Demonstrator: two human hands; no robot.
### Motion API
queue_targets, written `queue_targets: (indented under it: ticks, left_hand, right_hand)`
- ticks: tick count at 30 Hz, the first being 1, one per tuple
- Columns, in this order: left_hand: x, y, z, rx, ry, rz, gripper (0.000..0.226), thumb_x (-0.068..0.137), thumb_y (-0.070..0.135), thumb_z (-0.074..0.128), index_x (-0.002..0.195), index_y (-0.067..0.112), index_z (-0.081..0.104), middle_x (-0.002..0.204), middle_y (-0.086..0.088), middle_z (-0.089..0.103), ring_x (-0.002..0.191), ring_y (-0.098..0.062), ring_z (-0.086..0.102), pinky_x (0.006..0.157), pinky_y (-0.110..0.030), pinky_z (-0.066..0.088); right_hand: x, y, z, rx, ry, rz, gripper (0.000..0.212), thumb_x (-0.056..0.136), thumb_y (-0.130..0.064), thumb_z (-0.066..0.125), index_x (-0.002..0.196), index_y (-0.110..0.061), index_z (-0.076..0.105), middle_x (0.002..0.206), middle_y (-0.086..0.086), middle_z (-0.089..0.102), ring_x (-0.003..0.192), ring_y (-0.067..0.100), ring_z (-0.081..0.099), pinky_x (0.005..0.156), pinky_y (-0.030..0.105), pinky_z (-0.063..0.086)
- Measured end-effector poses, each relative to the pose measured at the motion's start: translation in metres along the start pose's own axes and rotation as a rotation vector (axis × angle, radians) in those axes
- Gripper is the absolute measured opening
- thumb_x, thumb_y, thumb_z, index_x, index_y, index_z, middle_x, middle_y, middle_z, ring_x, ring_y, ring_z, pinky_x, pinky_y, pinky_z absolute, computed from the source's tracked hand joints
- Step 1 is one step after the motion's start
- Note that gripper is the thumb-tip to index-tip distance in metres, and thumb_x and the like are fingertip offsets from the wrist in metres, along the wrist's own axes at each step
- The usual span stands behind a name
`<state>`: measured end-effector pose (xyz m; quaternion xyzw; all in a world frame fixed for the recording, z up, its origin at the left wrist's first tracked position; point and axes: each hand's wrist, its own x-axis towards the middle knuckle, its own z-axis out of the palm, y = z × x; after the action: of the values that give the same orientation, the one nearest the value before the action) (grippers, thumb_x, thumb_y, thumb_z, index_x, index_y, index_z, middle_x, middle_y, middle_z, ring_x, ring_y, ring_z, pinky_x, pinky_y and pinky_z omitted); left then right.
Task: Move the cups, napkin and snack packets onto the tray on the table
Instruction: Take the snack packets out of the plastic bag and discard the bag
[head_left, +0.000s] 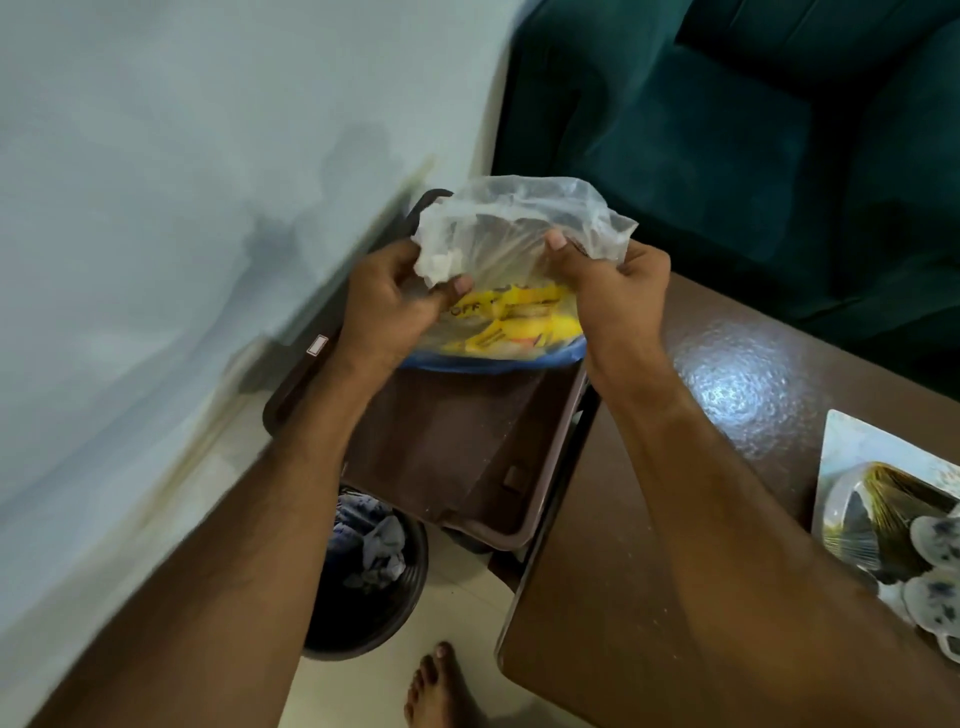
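Hands meet over the far end of the brown tray (447, 447) in the head view, both gripping one clear plastic bag (524, 228). The left hand (395, 306) pinches the bag's near-left edge between thumb and curled fingers; the right hand (613, 291) clenches the opposite side, thumb on top. Gripping two sides this way looks meant to spread the mouth or steady the limp film so the contents do not slide out. Inside, yellow snack packets (519, 322) show through the plastic, and a blue rim (493, 361) sits beneath them, whether a plate or a lid cannot be told. The bag appears to rest on or just above the tray, which overhangs the edge of the brown counter (727, 364), next to the pale wall. Below the tray a dark waste bin (374, 577) with crumpled paper stands on the floor. At the right edge of the counter lies a patterned plate (893, 509) with small printed pieces on it. No cups or napkin can be clearly identified.
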<state>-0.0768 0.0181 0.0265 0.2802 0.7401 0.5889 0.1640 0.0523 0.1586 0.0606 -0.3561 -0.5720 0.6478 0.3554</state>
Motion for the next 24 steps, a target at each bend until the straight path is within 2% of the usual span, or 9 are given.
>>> queue_targets:
  ticks: [3, 7, 11, 14, 16, 18, 20, 22, 24]
  left_hand:
    - [0.006, 0.007, 0.005, -0.127, 0.110, -0.041, 0.008, 0.090, 0.010, 0.075, 0.091, 0.015, 0.070, 0.065, 0.024, 0.071, 0.069, 0.010, 0.065, 0.071, -0.016, 0.051]
    - [0.014, 0.022, 0.006, -0.232, 0.140, -0.049, 0.009, 0.093, 0.005, 0.070, 0.090, 0.013, 0.073, 0.068, 0.020, 0.073, 0.071, 0.004, 0.068, 0.070, -0.018, 0.053]
    - [0.023, 0.029, 0.009, -0.213, 0.192, -0.021, 0.019, 0.090, 0.015, 0.077, 0.075, 0.020, 0.068, 0.058, 0.020, 0.066, 0.060, 0.007, 0.060, 0.062, -0.016, 0.049]
    - [0.026, 0.031, 0.010, -0.154, 0.227, 0.005, 0.036, 0.087, 0.016, 0.081, 0.065, 0.025, 0.054, 0.044, 0.026, 0.051, 0.047, 0.009, 0.048, 0.055, -0.005, 0.036]
    - [0.028, 0.024, 0.005, -0.132, 0.233, 0.023, 0.027, 0.085, 0.021, 0.083, 0.074, 0.014, 0.059, 0.048, 0.028, 0.051, 0.050, 0.011, 0.049, 0.058, -0.004, 0.035]
    - [0.027, 0.016, 0.000, -0.111, 0.194, 0.001, 0.047, 0.075, 0.042, 0.086, 0.097, 0.005, 0.067, 0.074, 0.021, 0.068, 0.071, 0.004, 0.064, 0.069, -0.017, 0.049]
    - [0.024, 0.010, -0.002, -0.112, 0.157, -0.068, 0.064, 0.063, 0.052, 0.088, 0.108, 0.010, 0.070, 0.098, 0.002, 0.078, 0.095, -0.018, 0.075, 0.083, -0.034, 0.059]
    - [0.020, 0.003, -0.001, -0.187, 0.126, -0.133, 0.052, 0.066, 0.045, 0.092, 0.103, 0.011, 0.076, 0.092, 0.001, 0.080, 0.090, -0.016, 0.076, 0.082, -0.034, 0.059]
    - [0.020, 0.002, 0.003, -0.183, 0.142, -0.136, 0.027, 0.077, 0.034, 0.089, 0.088, 0.012, 0.078, 0.071, 0.012, 0.074, 0.069, 0.000, 0.068, 0.069, -0.023, 0.053]
  right_hand:
    - [-0.001, 0.001, -0.002, 0.024, -0.023, -0.053, 0.018, 0.087, -0.007, 0.079, 0.103, 0.002, 0.077, 0.096, 0.016, 0.079, 0.098, 0.038, 0.076, 0.089, 0.051, 0.062]
    - [-0.002, 0.009, -0.014, -0.012, -0.161, -0.076, 0.042, 0.086, -0.005, 0.080, 0.125, 0.004, 0.066, 0.118, 0.021, 0.074, 0.112, 0.034, 0.072, 0.097, 0.048, 0.059]
    - [-0.006, 0.027, -0.021, -0.084, -0.171, 0.012, 0.057, 0.076, -0.007, 0.088, 0.128, 0.002, 0.064, 0.122, 0.018, 0.073, 0.113, 0.031, 0.072, 0.097, 0.052, 0.059]
    - [-0.008, 0.029, -0.019, -0.023, -0.054, 0.057, 0.040, 0.079, -0.003, 0.085, 0.113, 0.009, 0.070, 0.108, 0.023, 0.076, 0.099, 0.032, 0.076, 0.090, 0.053, 0.062]
    - [-0.004, 0.024, -0.018, 0.025, -0.005, 0.070, 0.022, 0.080, 0.003, 0.081, 0.100, 0.010, 0.072, 0.089, 0.019, 0.077, 0.082, 0.028, 0.077, 0.081, 0.045, 0.064]
    - [0.001, 0.017, -0.017, 0.040, 0.010, 0.044, 0.011, 0.081, 0.006, 0.079, 0.091, 0.006, 0.075, 0.075, 0.007, 0.076, 0.073, 0.022, 0.074, 0.073, 0.036, 0.061]
    - [0.006, 0.009, -0.015, 0.057, 0.009, 0.016, 0.010, 0.079, 0.003, 0.080, 0.088, 0.005, 0.076, 0.072, 0.006, 0.075, 0.074, 0.022, 0.072, 0.072, 0.035, 0.059]
    - [0.008, 0.002, -0.014, 0.099, 0.007, 0.010, 0.013, 0.077, 0.000, 0.082, 0.088, 0.006, 0.076, 0.075, 0.011, 0.075, 0.078, 0.029, 0.071, 0.074, 0.040, 0.060]
    - [0.010, -0.001, -0.014, 0.110, 0.012, -0.006, 0.015, 0.076, 0.000, 0.082, 0.088, 0.007, 0.076, 0.078, 0.016, 0.075, 0.081, 0.033, 0.071, 0.076, 0.046, 0.061]
